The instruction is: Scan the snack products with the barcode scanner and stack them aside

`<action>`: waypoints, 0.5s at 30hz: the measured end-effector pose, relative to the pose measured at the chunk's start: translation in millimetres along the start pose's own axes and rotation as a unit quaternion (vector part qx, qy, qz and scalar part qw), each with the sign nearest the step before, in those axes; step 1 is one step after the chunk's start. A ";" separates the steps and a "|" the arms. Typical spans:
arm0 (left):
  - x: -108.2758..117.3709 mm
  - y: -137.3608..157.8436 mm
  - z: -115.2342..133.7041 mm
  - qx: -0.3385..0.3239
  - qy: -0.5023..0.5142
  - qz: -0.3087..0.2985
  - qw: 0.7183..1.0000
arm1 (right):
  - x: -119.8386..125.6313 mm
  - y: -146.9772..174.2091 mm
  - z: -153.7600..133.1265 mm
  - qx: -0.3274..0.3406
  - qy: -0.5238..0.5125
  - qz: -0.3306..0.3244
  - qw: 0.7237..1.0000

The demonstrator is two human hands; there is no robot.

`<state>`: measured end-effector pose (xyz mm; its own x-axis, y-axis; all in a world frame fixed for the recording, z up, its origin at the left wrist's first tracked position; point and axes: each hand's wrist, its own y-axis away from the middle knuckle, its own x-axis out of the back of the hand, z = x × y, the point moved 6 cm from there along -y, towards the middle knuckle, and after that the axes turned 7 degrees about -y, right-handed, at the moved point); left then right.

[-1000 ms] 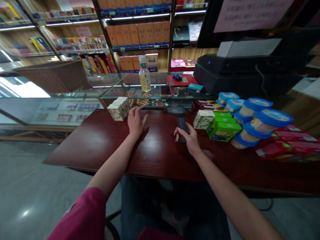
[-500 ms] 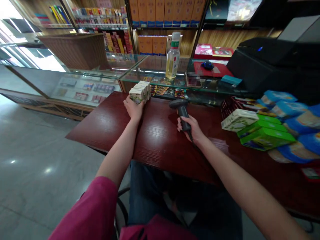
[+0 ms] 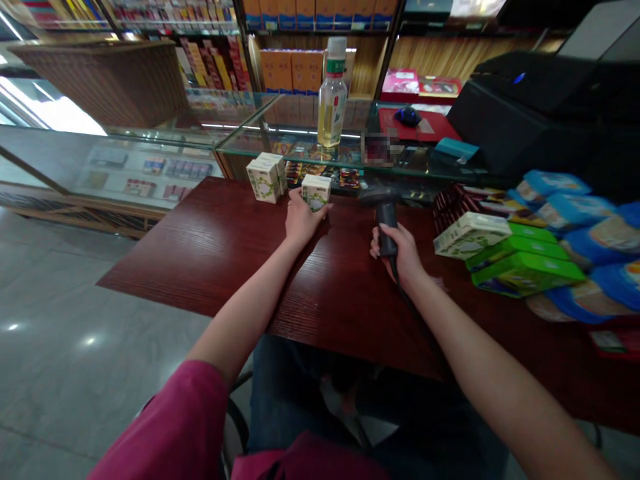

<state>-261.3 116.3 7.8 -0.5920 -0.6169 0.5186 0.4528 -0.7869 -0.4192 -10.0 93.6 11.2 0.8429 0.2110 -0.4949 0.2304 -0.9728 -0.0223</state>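
Observation:
My left hand [image 3: 303, 220] is closed round the lower part of a small white-and-green box [image 3: 317, 187], near the far edge of the brown wooden desk [image 3: 210, 233]. To its left stand more white-and-green boxes [image 3: 264, 181], grouped side by side and apart from the held one. My right hand [image 3: 399, 250] wraps round the handle of a black handheld barcode scanner [image 3: 387, 223]. The scanner's head is blurred, and its cable runs down under my right forearm.
On the right lie another white-and-green box [image 3: 473, 235], green boxes [image 3: 525, 267] and blue packages [image 3: 565, 200]. Behind the desk a bottle [image 3: 333, 93] stands on the glass display counter [image 3: 295, 127]. A wicker basket [image 3: 110, 83] is at left, a black machine [image 3: 540, 127] at right.
My left hand has moved right, bringing one box away from the group. My right hand and the scanner have shifted slightly right. The whole view has tilted down a little.

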 end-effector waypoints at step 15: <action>-5.5 -8.9 18.8 -0.108 0.073 -0.213 0.968 | 16.6 -5.5 -2.1 0.025 -0.021 0.044 0.998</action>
<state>-249.6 126.4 22.7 -0.7897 -0.2153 0.5745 0.0055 -0.9389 -0.3443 3.7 102.6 4.9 0.8375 0.1214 -0.5328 0.1307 -0.9912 -0.0205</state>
